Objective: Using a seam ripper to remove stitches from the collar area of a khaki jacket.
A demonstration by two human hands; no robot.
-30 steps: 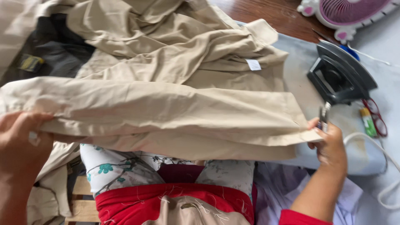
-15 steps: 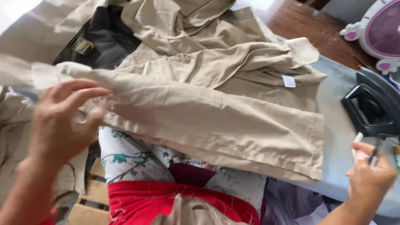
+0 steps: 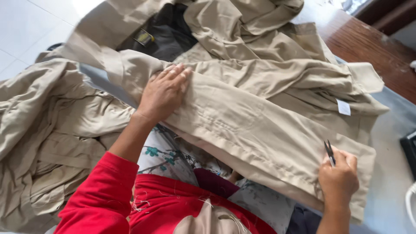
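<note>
Left hand point(image 3: 164, 92) flat and open, fingers spread, pressing down on the khaki trouser leg point(image 3: 260, 130) near its upper end. Right hand point(image 3: 339, 180) closed around small thread snips point(image 3: 329, 152), blades pointing up and away from the wrist, knuckles resting on the same trouser leg close to its hem end. Hands well apart, one toward each end of that leg.

Trouser leg stretched diagonally across the grey padded bench point(image 3: 390, 173), from beside the left hand down to the right hand, hem edge hanging just past the bench's near side. Small white label point(image 3: 343, 107) showing on the folded cloth just beyond the trouser leg. More khaki garments point(image 3: 52, 125) heaped to the left of the trouser leg, spilling over the side. Dark garment point(image 3: 164, 34) lying beyond the left hand, half buried under khaki folds. Brown wooden surface point(image 3: 368, 43) past the far end of the bench. Red sleeve point(image 3: 104, 195) on the left arm; floral cloth point(image 3: 173, 156) under the trouser leg's near edge. No containers visible.
</note>
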